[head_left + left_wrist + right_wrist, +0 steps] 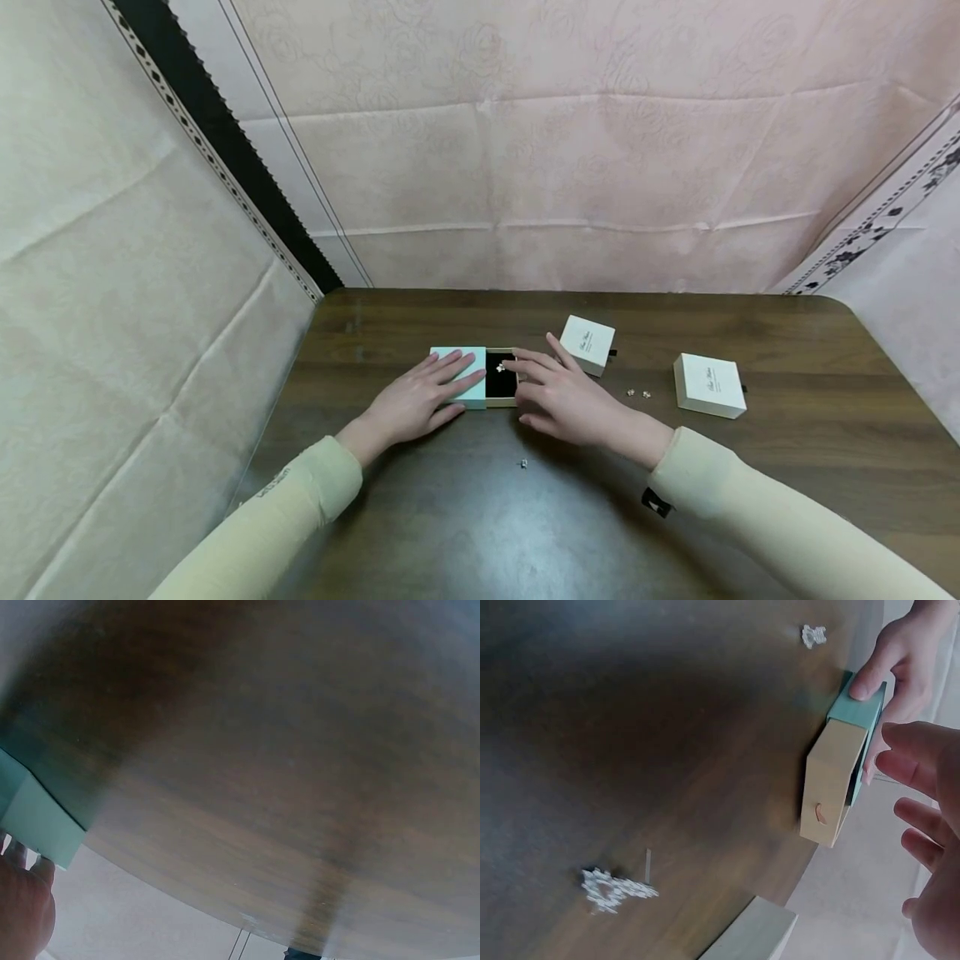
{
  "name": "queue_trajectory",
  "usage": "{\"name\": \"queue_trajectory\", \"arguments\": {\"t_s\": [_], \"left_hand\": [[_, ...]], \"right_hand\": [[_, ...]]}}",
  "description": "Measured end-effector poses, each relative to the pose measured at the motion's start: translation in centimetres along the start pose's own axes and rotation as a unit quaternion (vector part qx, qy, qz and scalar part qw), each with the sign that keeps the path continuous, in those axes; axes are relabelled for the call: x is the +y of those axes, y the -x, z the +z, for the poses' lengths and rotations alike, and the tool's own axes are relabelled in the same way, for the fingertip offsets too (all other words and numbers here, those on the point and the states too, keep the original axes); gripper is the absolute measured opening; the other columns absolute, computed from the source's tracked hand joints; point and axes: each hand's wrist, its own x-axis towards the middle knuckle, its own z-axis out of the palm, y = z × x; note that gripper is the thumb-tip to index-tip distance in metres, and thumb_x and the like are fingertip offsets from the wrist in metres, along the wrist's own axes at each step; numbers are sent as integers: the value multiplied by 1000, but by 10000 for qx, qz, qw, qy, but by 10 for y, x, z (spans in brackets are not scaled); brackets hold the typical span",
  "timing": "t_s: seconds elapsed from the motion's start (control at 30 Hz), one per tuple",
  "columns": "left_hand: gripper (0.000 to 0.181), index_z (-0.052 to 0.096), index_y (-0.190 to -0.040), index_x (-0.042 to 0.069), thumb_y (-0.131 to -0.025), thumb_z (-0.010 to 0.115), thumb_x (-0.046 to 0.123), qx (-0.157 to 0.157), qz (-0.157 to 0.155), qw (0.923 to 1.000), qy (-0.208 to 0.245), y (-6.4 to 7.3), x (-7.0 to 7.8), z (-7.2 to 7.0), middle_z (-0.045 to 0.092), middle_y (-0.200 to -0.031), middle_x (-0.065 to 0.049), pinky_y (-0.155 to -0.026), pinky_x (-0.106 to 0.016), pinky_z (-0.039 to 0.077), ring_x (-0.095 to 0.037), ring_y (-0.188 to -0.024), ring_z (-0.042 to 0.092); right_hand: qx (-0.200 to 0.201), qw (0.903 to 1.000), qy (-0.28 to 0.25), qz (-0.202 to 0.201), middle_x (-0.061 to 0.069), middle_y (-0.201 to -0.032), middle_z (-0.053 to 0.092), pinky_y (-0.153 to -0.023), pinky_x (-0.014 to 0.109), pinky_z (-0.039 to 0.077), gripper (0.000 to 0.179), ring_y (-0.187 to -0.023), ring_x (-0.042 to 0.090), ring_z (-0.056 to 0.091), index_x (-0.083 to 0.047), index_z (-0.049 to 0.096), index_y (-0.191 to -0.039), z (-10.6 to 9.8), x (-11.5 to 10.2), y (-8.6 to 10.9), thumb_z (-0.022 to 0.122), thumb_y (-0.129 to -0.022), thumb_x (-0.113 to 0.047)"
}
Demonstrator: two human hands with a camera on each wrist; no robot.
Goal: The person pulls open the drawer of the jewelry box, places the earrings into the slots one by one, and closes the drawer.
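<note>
A teal drawer box lies on the table with its gold-edged, black-lined drawer slid out to the right. My left hand rests on the teal sleeve, fingers straight and spread, thumb along its near edge. In the right wrist view, the drawer's end shows a small ribbon pull. A small sparkling earring sits on the black lining. Over the drawer's right end is my right hand, fingers loosely bent and apart, holding nothing visible. Another stud earring lies on the table nearer to me.
Two white lettered boxes with black tabs, one behind my right hand and one farther right, stand on the brown wooden table. Between them lie two small earrings. Pale cloth hangs behind the table.
</note>
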Motion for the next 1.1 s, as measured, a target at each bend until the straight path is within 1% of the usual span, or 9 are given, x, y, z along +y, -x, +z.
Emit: {"name": "queue_trajectory", "arguments": {"t_s": [0.2, 0.5, 0.63, 0.87, 1.1], "left_hand": [[64, 36, -169, 27, -111, 60, 40, -12, -20, 10000, -17, 0, 0, -1, 33, -173, -8, -130, -51, 25, -26, -161, 30], [64, 36, -169, 27, -111, 59, 40, -50, -43, 10000, -21, 0, 0, -1, 32, -174, -7, -130, -51, 24, -26, -161, 29], [64, 37, -169, 27, -111, 60, 40, -19, -48, 10000, 13, 0, 0, 0, 32, -174, -7, -130, -52, 24, -27, -161, 29], [63, 38, -168, 26, -111, 60, 40, 109, 33, 9999, 4, 0, 0, 1, 34, -173, -8, -130, -53, 26, -28, -160, 31], [64, 35, -169, 27, -111, 59, 41, 16, -15, 10000, 12, -1, -1, 1, 31, -174, -7, -130, -52, 24, -27, -161, 29]], "right_hand": [[56, 9998, -43, -173, 14, -151, 62, -125, 72, 20, 18, -150, 36, 48, -18, 75, -93, 3, -6, 8, 90, -89, -25], [-39, 9981, 440, -437, 11, -150, 63, -124, 71, 24, 20, -150, 33, 48, -18, 75, -96, 12, -11, 18, 89, -88, -30], [-73, 9975, 469, -516, 11, -150, 62, -124, 70, 25, 20, -150, 33, 48, -19, 75, -96, 15, -13, 21, 89, -88, -31], [-96, 9967, 483, -642, 10, -152, 61, -124, 69, 26, 20, -150, 33, 48, -21, 74, -94, 22, -17, 25, 90, -86, -30], [-31, 9946, 606, -844, 9, -151, 61, -124, 68, 28, 17, -149, 32, 49, -22, 75, -94, 30, -19, 28, 89, -87, -29]]}}
